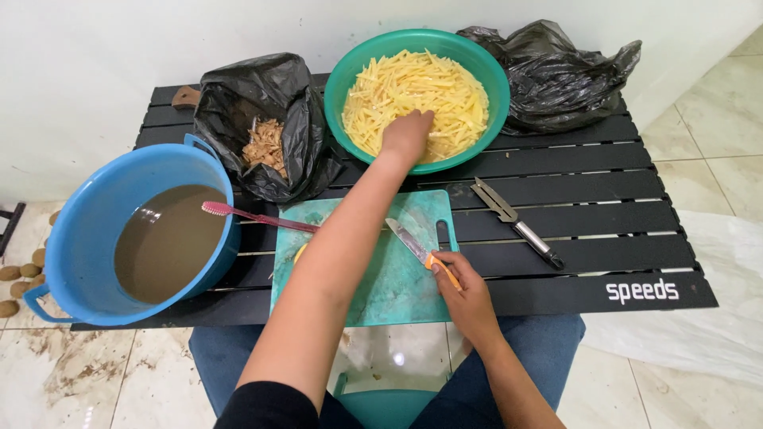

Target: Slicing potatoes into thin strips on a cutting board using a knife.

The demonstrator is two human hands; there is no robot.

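Note:
My left hand [407, 133] reaches into the green bowl [342, 75] and rests on the heap of yellow potato strips [413, 87] with its fingers curled; whether it grips any strips is unclear. My right hand [465, 292] holds a small knife [415, 245] by its orange handle, the blade lying flat on the teal cutting board [397, 282]. My left forearm crosses the board and hides part of it. A bit of something yellow peeks out by the forearm on the board.
A blue tub of murky water [95, 230] sits at the left, a pink toothbrush [254, 216] across its rim. A black bag of peels [266, 119] and another black bag [556, 71] stand behind. A peeler [517, 222] lies on the black slatted table [620, 191]. Potatoes [20, 274] lie on the floor.

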